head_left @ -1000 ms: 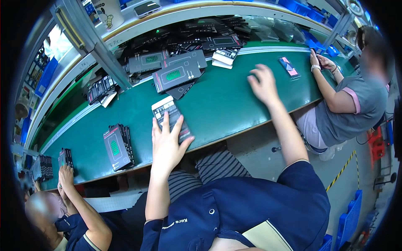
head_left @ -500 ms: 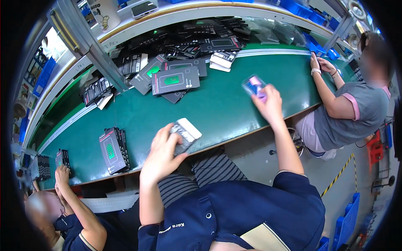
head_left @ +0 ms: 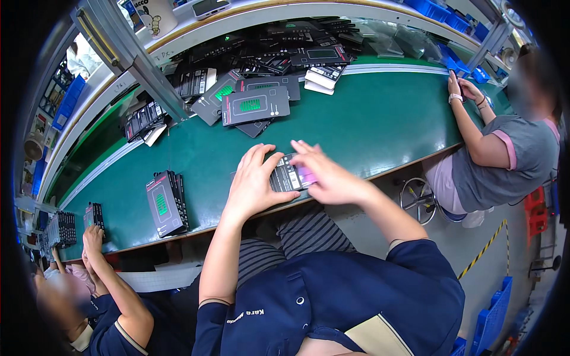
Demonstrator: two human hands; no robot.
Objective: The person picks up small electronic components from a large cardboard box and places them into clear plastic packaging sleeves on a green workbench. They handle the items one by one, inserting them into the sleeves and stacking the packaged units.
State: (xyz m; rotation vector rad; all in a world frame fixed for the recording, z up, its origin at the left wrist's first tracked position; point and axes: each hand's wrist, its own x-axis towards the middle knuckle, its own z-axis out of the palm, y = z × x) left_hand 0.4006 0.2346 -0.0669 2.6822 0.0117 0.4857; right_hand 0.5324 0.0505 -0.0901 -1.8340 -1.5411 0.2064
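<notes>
Head view: holding a flat black cardboard carton with white printed panels [head_left: 286,176] in the left hand [head_left: 252,185], with fingers arched over its far side and thumb along its near side, at the front edge of the green-topped bench [head_left: 398,113]. Curling the right hand [head_left: 333,178], half open and blurred, over the carton's right end, against a thin glossy pink-purple piece [head_left: 306,177] showing beneath the fingers; not being able to tell whether gripping it or merely touching it. Facing overlapping dark grey flat cartons with green phone-shaped pictures [head_left: 255,105] farther back, in front of a jumbled heap of black cartons [head_left: 261,56]. Having a leaning stack of similar dark grey cartons [head_left: 163,203] on the left. Sitting between two co-workers, including one in a grey shirt with pink trim [head_left: 516,142].
</notes>
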